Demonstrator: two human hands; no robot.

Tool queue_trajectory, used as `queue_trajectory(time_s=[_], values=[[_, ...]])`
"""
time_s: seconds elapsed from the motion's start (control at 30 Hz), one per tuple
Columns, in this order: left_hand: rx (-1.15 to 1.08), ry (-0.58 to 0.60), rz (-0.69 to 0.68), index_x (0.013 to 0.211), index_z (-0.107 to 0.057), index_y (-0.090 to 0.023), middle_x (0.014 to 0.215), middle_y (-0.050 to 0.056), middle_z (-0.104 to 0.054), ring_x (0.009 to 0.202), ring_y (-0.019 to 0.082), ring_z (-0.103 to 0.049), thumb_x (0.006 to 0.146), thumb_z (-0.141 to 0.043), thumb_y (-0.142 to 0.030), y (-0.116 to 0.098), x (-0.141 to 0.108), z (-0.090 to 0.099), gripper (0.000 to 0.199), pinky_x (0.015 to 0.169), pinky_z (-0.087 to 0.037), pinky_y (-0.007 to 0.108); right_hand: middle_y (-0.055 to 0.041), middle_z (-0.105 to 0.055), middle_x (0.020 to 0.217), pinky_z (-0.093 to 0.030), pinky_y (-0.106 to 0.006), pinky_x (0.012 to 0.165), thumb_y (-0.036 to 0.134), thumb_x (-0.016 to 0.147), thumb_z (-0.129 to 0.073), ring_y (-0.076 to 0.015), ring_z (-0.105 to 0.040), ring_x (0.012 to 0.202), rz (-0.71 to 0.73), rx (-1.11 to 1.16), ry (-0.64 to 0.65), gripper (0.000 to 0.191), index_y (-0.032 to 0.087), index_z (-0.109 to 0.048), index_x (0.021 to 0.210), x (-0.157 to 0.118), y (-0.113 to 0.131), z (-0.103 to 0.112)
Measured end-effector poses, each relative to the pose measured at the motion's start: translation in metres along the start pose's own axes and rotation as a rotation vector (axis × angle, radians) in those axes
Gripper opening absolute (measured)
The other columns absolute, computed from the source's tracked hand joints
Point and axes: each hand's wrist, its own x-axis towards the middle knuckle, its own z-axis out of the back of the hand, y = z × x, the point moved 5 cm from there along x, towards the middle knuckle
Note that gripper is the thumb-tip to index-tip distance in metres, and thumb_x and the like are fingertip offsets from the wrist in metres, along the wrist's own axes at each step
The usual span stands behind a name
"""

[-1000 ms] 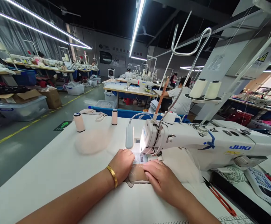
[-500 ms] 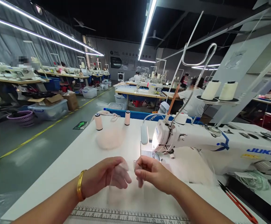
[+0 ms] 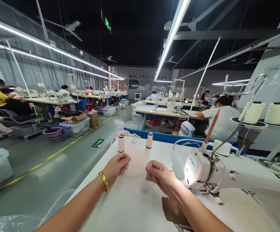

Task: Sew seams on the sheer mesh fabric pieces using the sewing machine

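Observation:
My left hand [image 3: 117,166] is raised over the white table [image 3: 106,206], thumb and fingers pinched together, a gold bangle [image 3: 104,181] on its wrist. Facing it, my right hand [image 3: 158,174] is also closed in a pinch, left of the sewing machine head [image 3: 195,167]. Between them is very thin, see-through fabric [image 3: 140,175] whose edges are hard to make out. Behind the hands lies a pale pink sheer patch [image 3: 137,158]. Beyond it two small pink thread spools [image 3: 121,144] stand upright. The lit needle area is partly hidden.
A brown patch [image 3: 173,211] shows beneath my right forearm. Large cream thread cones [image 3: 278,112] stand at the right. Left of the table runs an aisle with a yellow line [image 3: 58,153], a purple basket [image 3: 53,134] and plastic bins. Co-workers sit at other machines.
The view has swung left and up, so table and machine appear farther right. My hands have moved apart, and the left fingers, spread before, are now pinched. The ruler has left view.

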Motion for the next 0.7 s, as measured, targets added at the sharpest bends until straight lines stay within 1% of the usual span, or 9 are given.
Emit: queue_trajectory(time_s=[0.07, 0.13, 0.2, 0.27, 0.3, 0.4, 0.47, 0.5, 0.7], values=[[0.025, -0.055, 0.029, 0.083, -0.059, -0.018, 0.058, -0.008, -0.052, 0.043, 0.006, -0.038, 0.082, -0.075, -0.061, 0.011, 0.024, 0.012, 0.047, 0.044, -0.028, 0.02, 0.0048, -0.055, 0.072, -0.05, -0.029, 0.073, 0.054, 0.074, -0.079, -0.0135, -0.06, 0.069, 0.016, -0.002, -0.065, 0.04, 0.021, -0.057, 0.08, 0.03, -0.003, 0.001], [0.072, -0.111, 0.06, 0.095, -0.064, -0.015, 0.073, -0.003, -0.063, 0.053, 0.009, -0.053, 0.095, -0.068, -0.052, 0.023, 0.045, 0.021, 0.037, 0.05, -0.044, 0.022, 0.0037, -0.058, 0.08, -0.047, -0.026, 0.065, 0.055, 0.077, -0.077, -0.0135, -0.064, 0.07, 0.028, -0.029, -0.151, 0.04, 0.021, -0.057, 0.085, 0.058, -0.007, 0.005], [0.125, -0.169, 0.079, 0.115, -0.066, -0.014, 0.102, 0.005, -0.07, 0.08, 0.016, -0.068, 0.101, -0.065, -0.042, 0.033, 0.062, 0.028, 0.03, 0.071, -0.06, 0.032, 0.004, -0.059, 0.083, -0.043, -0.024, 0.057, 0.052, 0.083, -0.075, -0.0124, -0.065, 0.064, 0.037, -0.082, -0.235, 0.036, 0.021, -0.058, 0.089, 0.082, -0.011, 0.01], [0.178, -0.222, 0.077, 0.129, -0.063, -0.016, 0.126, 0.009, -0.067, 0.105, 0.023, -0.069, 0.102, -0.065, -0.038, 0.041, 0.074, 0.034, 0.034, 0.09, -0.062, 0.043, 0.0043, -0.059, 0.082, -0.042, -0.024, 0.054, 0.048, 0.09, -0.073, -0.0119, -0.065, 0.059, 0.032, -0.149, -0.303, 0.031, 0.019, -0.06, 0.092, 0.102, -0.016, 0.014], [0.204, -0.245, 0.07, 0.132, -0.062, -0.017, 0.131, 0.01, -0.065, 0.111, 0.025, -0.068, 0.102, -0.066, -0.037, 0.045, 0.078, 0.036, 0.036, 0.094, -0.061, 0.046, 0.0031, -0.061, 0.084, -0.046, -0.024, 0.055, 0.045, 0.094, -0.072, -0.0127, -0.066, 0.061, 0.023, -0.182, -0.328, 0.029, 0.018, -0.063, 0.096, 0.109, -0.019, 0.016], [0.274, -0.292, 0.054, 0.131, -0.063, -0.017, 0.132, 0.01, -0.065, 0.112, 0.025, -0.068, 0.101, -0.066, -0.038, 0.052, 0.085, 0.041, 0.037, 0.095, -0.06, 0.047, -0.0053, -0.069, 0.109, -0.061, -0.035, 0.077, 0.039, 0.102, -0.068, -0.019, -0.071, 0.088, -0.016, -0.259, -0.368, 0.028, 0.016, -0.066, 0.118, 0.125, -0.024, 0.019], [0.318, -0.308, 0.06, 0.131, -0.063, -0.017, 0.131, 0.01, -0.065, 0.112, 0.025, -0.068, 0.101, -0.066, -0.038, 0.054, 0.087, 0.043, 0.037, 0.095, -0.06, 0.046, -0.0093, -0.067, 0.126, -0.061, -0.043, 0.089, 0.037, 0.104, -0.067, -0.0231, -0.069, 0.105, -0.039, -0.285, -0.374, 0.033, 0.016, -0.064, 0.13, 0.13, -0.026, 0.019], [0.341, -0.314, 0.067, 0.131, -0.063, -0.017, 0.131, 0.01, -0.066, 0.112, 0.025, -0.068, 0.101, -0.066, -0.038, 0.055, 0.087, 0.044, 0.037, 0.095, -0.06, 0.046, -0.0099, -0.066, 0.13, -0.061, -0.045, 0.092, 0.037, 0.104, -0.067, -0.0244, -0.068, 0.109, -0.049, -0.289, -0.377, 0.035, 0.017, -0.063, 0.132, 0.132, -0.026, 0.019], [0.449, -0.357, 0.106, 0.13, -0.063, -0.017, 0.131, 0.01, -0.066, 0.111, 0.025, -0.068, 0.102, -0.066, -0.038, 0.052, 0.08, 0.048, 0.036, 0.095, -0.06, 0.046, -0.0098, -0.065, 0.13, -0.061, -0.044, 0.091, 0.036, 0.104, -0.066, -0.0239, -0.069, 0.107, -0.075, -0.184, -0.392, 0.034, 0.017, -0.063, 0.131, 0.126, -0.028, 0.019]])
